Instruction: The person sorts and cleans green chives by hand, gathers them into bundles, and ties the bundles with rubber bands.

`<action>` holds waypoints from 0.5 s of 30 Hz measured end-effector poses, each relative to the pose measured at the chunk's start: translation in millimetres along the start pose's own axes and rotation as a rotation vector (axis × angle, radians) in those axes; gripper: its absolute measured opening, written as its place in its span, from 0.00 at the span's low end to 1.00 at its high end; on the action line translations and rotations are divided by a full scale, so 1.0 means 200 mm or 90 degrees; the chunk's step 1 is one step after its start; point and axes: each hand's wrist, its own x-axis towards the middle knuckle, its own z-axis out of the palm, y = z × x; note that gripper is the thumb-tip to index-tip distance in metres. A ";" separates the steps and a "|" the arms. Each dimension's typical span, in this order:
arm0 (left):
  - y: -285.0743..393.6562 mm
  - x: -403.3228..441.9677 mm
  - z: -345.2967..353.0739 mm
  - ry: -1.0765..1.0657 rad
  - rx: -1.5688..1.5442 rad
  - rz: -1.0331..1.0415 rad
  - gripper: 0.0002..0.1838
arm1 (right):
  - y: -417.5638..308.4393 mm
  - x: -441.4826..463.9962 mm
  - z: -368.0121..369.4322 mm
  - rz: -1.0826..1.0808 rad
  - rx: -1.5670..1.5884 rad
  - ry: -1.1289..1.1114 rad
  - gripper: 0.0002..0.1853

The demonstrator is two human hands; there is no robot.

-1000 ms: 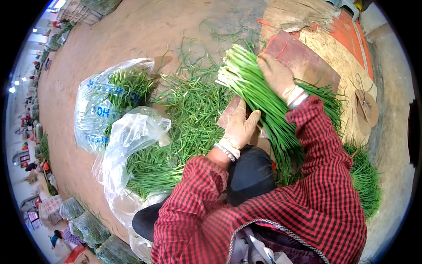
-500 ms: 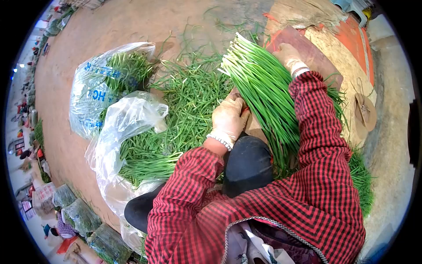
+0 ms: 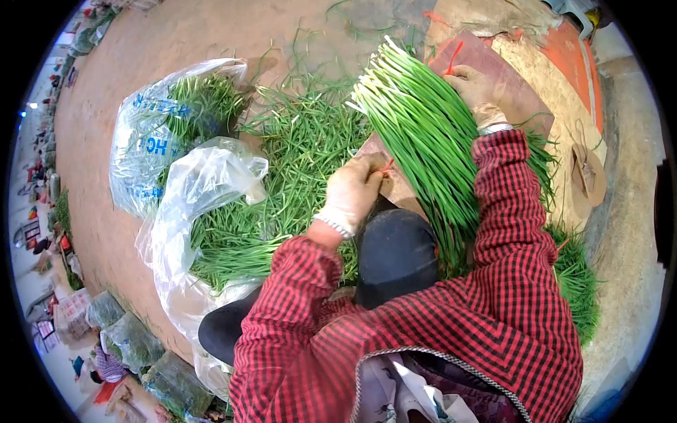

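Observation:
A thick bundle of green chives (image 3: pixel 423 134) with pale cut ends lies slantwise over a reddish-brown board (image 3: pixel 518 88), in front of my knees. My left hand (image 3: pixel 351 192), in a thin pale glove, is pinched on one end of a red tie (image 3: pixel 387 166) left of the bundle. On the far right side my gloved right hand (image 3: pixel 474 90) is closed against the stalks. Another red tie end (image 3: pixel 455 58) sticks up at its fingertips. The tie's middle is hidden, seemingly under the bundle.
Loose chive leaves (image 3: pixel 303 141) cover the floor to the left. Beside them are a printed clear plastic bag (image 3: pixel 144 151) of greens and a crumpled plastic sheet (image 3: pixel 218 173). More chives (image 3: pixel 577 289) lie by my right elbow, and a brown cardboard disc (image 3: pixel 589 175) sits at the right.
My left hand has drawn away from the bundle, down and left, with the red tie end. At my right hand, a red tie end now stands up above the fingers.

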 end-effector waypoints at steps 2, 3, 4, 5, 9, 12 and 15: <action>-0.08 -0.07 0.01 -0.050 -0.181 -0.123 0.08 | 0.00 -0.01 0.00 -0.017 -0.021 -0.028 0.15; -0.09 -0.09 0.01 -0.052 -0.260 -0.125 0.08 | 0.01 -0.01 0.01 -0.040 -0.046 -0.059 0.14; -0.10 -0.10 0.02 -0.052 -0.262 -0.133 0.08 | 0.02 -0.01 0.02 -0.037 -0.047 -0.066 0.14; -0.10 -0.11 0.02 -0.061 -0.447 -0.152 0.09 | 0.02 -0.01 0.03 -0.044 -0.056 -0.054 0.13; -0.01 -0.04 -0.05 -0.138 -0.758 -0.163 0.20 | -0.02 -0.06 0.05 -0.090 0.020 -0.017 0.12; 0.00 -0.01 -0.02 -0.184 -0.844 -0.115 0.24 | -0.02 -0.07 0.07 -0.096 0.089 -0.016 0.12; 0.00 0.03 0.01 -0.174 -0.768 -0.132 0.23 | -0.14 -0.18 0.05 -0.175 0.038 0.036 0.13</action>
